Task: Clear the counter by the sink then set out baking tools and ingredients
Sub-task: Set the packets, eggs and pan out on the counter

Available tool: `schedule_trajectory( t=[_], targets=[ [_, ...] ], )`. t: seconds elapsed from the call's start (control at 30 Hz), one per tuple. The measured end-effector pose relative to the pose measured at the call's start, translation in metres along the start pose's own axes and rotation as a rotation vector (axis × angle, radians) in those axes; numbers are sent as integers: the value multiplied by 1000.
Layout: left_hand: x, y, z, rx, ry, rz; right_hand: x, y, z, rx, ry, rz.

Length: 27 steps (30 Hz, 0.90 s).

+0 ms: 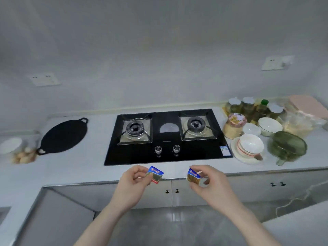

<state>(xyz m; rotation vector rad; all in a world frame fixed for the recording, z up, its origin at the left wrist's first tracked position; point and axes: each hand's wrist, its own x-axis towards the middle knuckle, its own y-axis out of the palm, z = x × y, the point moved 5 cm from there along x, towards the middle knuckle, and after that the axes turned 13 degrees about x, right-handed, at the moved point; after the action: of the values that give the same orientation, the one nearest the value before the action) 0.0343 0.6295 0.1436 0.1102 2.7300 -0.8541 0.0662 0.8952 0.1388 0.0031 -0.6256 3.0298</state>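
Left hand [132, 183] pinching one small foil packet [154, 174], right hand [211, 183] pinching another packet [193, 176]; black stove [166, 137] just beyond.

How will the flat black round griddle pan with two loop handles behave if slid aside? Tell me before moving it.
The flat black round griddle pan looks rigid and probably heavy for its thinness. Lying flat on the white counter, it should slide rather than tip or roll. Its loop handles look small, so the grip may be awkward.

Two bare forearms reach forward. The left hand [132, 183] and the right hand [211, 183] are raised near each other, fingers curled, apparently pinching.
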Motion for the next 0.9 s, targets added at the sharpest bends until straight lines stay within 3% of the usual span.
schedule_trajectory(
  t=[0.17,0.5,0.9],
  targets=[
    [-15,-77,51,-115,-93,-149,30,76,51,-39,-100,156],
    [-35,-226,154,-185,-169,-303,59,248,136,-70,-219,358],
    [-24,-330,246,-333,-292,-467,106,389,183,-151,-274,551]
  ],
)
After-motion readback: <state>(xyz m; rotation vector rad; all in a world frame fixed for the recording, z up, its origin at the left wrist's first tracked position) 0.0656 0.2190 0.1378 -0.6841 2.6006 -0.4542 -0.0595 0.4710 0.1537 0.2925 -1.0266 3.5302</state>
